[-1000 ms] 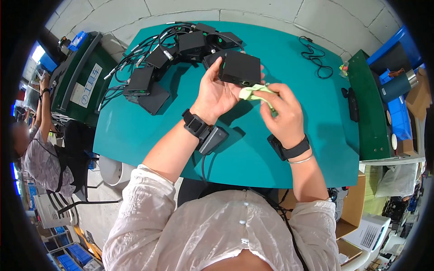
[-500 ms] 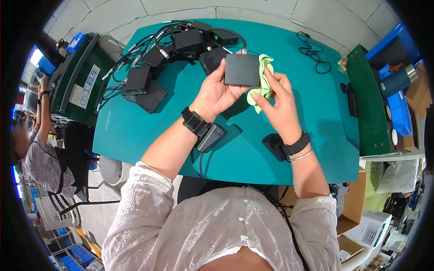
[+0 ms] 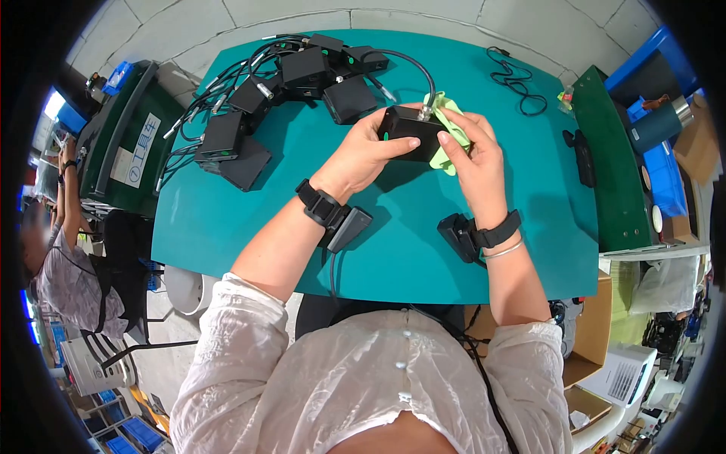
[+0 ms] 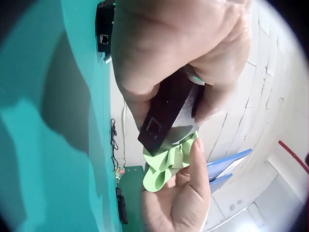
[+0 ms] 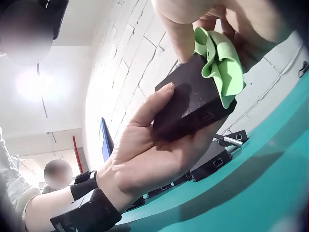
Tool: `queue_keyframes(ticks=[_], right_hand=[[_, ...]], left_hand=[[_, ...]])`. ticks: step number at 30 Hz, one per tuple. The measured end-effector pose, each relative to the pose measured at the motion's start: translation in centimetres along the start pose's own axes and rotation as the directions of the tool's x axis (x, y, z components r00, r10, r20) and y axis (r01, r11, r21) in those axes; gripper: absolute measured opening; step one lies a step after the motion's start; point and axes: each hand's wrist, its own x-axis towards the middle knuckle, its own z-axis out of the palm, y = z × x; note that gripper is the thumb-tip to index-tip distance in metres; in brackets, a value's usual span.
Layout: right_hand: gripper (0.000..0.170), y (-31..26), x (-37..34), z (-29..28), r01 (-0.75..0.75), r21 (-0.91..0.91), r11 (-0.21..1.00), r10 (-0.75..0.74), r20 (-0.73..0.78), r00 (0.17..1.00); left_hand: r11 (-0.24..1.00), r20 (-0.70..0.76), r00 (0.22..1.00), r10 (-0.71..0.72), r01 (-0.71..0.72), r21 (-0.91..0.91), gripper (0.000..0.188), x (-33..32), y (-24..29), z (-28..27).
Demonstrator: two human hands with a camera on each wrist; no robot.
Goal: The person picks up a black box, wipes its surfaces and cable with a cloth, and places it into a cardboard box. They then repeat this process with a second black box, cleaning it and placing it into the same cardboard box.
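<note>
My left hand [image 3: 355, 157] grips a small black box [image 5: 186, 104] above the green table, its thumb laid along one face. A metal connector [image 3: 425, 113] with a black cable sticks out of the box's far side. In the left wrist view a port shows on one narrow side of the box [image 4: 169, 111]. My right hand [image 3: 484, 163] holds a light green cloth [image 5: 224, 72] between thumb and fingers, pressed to the right side of the box. In the left wrist view the folded cloth [image 4: 166, 164] bunches against the box's end.
Several black boxes [image 3: 306, 68] with cables crowd the table's back left. A loose coiled cable [image 3: 522, 94] lies at the back right, with a dark object [image 3: 581, 159] at the right edge. Green cabinets [image 3: 616, 181] flank the table. Another person [image 3: 76, 265] is at far left.
The box has turned and tilted in my left hand, whose thumb now lies across its face. The cloth has gone from the near port side to the right side, with my right hand following.
</note>
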Motion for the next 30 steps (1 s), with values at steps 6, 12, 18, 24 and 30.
queue_keyframes(ticks=[6, 12, 18, 24, 30], right_hand=[[0.022, -1.8, -0.4, 0.1, 0.177, -0.516, 0.838, -0.193, 0.023, 0.981], [0.022, -3.0, -0.5, 0.3, 0.216, -0.465, 0.859, -0.245, -0.001, 0.970], [0.023, -2.3, -0.7, 1.3, 0.243, -0.537, 0.808, -0.190, 0.153, 0.970], [0.018, -2.7, -0.4, 0.9, 0.248, -0.343, 0.906, -0.253, 0.033, 0.967], [0.024, -2.2, -0.1, 0.1, 0.112, -0.363, 0.925, -0.138, -0.047, 0.989]], left_hand=[[0.981, -0.039, 0.999, 0.037, -0.029, 0.192, 0.046, 0.0, -0.2, 0.2], [0.917, -0.099, 0.994, 0.047, -0.004, 0.400, 0.040, 0.2, -0.5, 0.3], [0.832, -0.068, 0.997, 0.041, 0.003, 0.554, 0.036, 0.2, -1.2, 0.1], [0.999, -0.089, 0.996, 0.019, -0.015, 0.044, 0.048, 0.2, -0.5, 0.4], [0.990, -0.129, 0.985, -0.116, 0.105, -0.090, 0.047, 0.0, 0.0, 0.5]])
